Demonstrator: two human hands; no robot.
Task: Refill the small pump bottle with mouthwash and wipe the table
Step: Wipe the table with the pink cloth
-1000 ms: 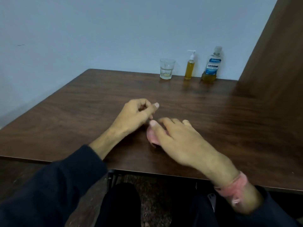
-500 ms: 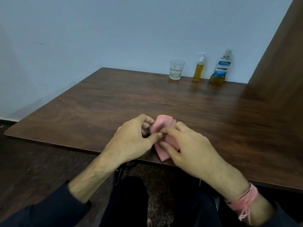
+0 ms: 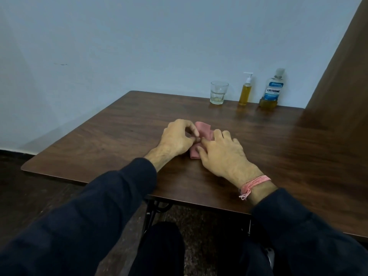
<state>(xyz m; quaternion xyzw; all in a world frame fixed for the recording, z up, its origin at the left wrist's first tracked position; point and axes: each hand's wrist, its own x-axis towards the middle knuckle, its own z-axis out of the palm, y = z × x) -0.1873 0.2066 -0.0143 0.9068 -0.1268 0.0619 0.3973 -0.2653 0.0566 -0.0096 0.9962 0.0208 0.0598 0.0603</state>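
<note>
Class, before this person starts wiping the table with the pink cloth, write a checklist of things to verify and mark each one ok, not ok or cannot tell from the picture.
1. Pink cloth in hand: ok; the left hand and right hand both pinch it on the table.
2. Cloth folded flat for wiping: not ok; it looks bunched between the fingers.
3. Pump bottle closed and upright: ok.
4. Mouthwash bottle capped and upright: ok.
5. Glass out of the wiping path: ok; it stands at the far edge by the wall.
6. Spills to wipe: cannot tell; none show on the dark wood.
</note>
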